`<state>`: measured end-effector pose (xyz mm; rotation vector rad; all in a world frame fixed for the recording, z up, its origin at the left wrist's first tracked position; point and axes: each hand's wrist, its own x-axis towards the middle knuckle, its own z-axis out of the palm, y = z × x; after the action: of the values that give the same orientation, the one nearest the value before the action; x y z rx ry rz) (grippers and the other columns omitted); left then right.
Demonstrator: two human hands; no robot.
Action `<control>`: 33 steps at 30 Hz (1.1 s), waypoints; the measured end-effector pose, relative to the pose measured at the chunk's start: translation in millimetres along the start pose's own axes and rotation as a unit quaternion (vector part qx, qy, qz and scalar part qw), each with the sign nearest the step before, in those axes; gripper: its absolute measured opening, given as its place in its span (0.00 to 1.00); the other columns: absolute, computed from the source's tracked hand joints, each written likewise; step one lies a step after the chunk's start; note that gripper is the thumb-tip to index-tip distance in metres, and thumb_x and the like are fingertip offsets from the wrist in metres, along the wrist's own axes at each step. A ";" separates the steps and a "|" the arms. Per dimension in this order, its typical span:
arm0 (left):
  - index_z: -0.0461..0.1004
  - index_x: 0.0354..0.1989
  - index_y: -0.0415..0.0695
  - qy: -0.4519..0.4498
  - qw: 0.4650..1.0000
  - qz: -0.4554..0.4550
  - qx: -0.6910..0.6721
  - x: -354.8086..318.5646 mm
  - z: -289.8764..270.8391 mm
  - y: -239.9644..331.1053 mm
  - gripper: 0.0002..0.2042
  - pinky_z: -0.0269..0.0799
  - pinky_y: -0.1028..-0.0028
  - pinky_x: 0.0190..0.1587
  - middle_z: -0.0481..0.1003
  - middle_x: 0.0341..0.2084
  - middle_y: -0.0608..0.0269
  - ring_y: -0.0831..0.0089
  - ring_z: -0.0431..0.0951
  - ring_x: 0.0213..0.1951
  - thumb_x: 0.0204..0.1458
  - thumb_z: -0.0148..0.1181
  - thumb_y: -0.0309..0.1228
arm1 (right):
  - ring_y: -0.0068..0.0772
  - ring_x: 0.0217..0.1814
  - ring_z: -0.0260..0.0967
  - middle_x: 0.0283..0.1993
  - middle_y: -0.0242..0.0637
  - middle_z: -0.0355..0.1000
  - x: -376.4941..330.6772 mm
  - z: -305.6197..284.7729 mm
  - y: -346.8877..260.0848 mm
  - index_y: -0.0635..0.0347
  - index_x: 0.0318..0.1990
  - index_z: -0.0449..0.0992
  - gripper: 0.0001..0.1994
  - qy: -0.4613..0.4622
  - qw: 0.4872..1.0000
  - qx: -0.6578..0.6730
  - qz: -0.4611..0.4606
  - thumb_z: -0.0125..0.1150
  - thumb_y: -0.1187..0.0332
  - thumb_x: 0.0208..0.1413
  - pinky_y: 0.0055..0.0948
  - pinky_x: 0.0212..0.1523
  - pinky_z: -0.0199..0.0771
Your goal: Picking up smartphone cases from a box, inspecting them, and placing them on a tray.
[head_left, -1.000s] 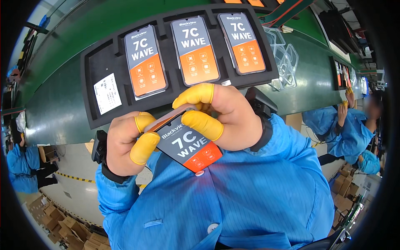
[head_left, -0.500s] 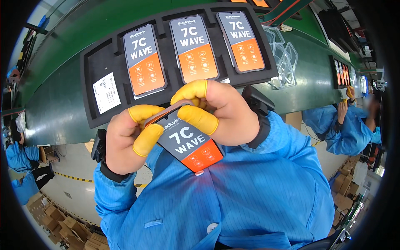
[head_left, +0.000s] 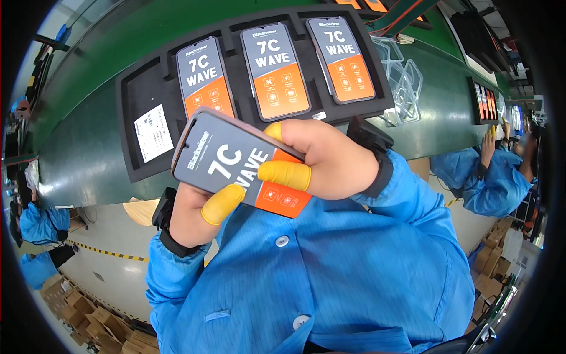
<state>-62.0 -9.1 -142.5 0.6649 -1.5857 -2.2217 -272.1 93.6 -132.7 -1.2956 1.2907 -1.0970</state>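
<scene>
Between both hands I hold a smartphone [head_left: 227, 156] whose front carries a grey and orange printed film. It lies tilted, its top end toward the left. My left hand [head_left: 200, 212] grips the lower left edge, the thumb in a yellow finger cot on the film and the other fingers hidden beneath. My right hand [head_left: 321, 156] clasps the other end, thumb across the front and a yellow-covered finger at the far edge. Just beyond is a black foam tray [head_left: 132, 94] holding three similar phones: a left one [head_left: 203, 76], a middle one [head_left: 274, 71] and a right one [head_left: 341, 59].
A white label sheet [head_left: 153, 133] lies in the tray's left slot. Clear plastic trays [head_left: 404, 85] sit right of it on the green bench [head_left: 76, 133]. A co-worker in blue [head_left: 492, 177] works at the right beside another phone tray [head_left: 484, 100]. Cardboard boxes [head_left: 100, 321] stand on the floor, lower left.
The phone has turned so its top end points left, and its front now faces up more fully. My hands have shifted from its top end to its lower edge and bottom end.
</scene>
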 end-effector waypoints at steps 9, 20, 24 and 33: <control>0.65 0.55 0.39 0.046 0.991 0.111 -0.060 3.1 -10.8 -16.6 0.14 0.76 0.64 0.46 0.74 0.48 0.57 0.65 0.78 0.45 0.62 0.50 0.29 | 0.22 0.45 0.71 0.43 0.34 0.75 -3.5 -1.7 -2.3 0.64 0.49 0.73 0.13 0.046 0.946 0.318 0.033 0.60 0.67 0.60 0.24 0.45 0.72; 0.62 0.59 0.41 0.034 0.965 0.176 -0.192 9.7 12.5 -20.1 0.21 0.72 0.60 0.52 0.72 0.51 0.56 0.63 0.75 0.50 0.60 0.52 0.37 | 0.22 0.44 0.72 0.44 0.33 0.75 -8.9 23.7 5.5 0.63 0.52 0.72 0.14 0.030 0.956 0.287 -0.045 0.61 0.72 0.59 0.24 0.44 0.73; 0.61 0.61 0.43 0.067 0.975 0.149 -0.148 3.2 -5.4 -29.1 0.27 0.70 0.58 0.54 0.71 0.52 0.57 0.61 0.73 0.53 0.56 0.58 0.40 | 0.22 0.41 0.72 0.40 0.33 0.76 -4.8 32.0 4.5 0.65 0.51 0.73 0.14 0.057 0.963 0.226 -0.133 0.60 0.71 0.60 0.24 0.43 0.74; 0.69 0.55 0.38 -0.013 0.992 0.124 0.012 5.2 -4.3 -1.9 0.20 0.73 0.69 0.47 0.76 0.46 0.57 0.69 0.77 0.44 0.58 0.58 0.37 | 0.24 0.39 0.73 0.37 0.35 0.76 -6.7 34.0 0.5 0.66 0.46 0.75 0.10 0.026 0.950 0.307 -0.047 0.60 0.70 0.60 0.25 0.43 0.74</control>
<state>-63.9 -14.5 -146.5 0.4210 -1.6139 -2.0388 -238.7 101.6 -137.3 -0.8617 0.8215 -1.4624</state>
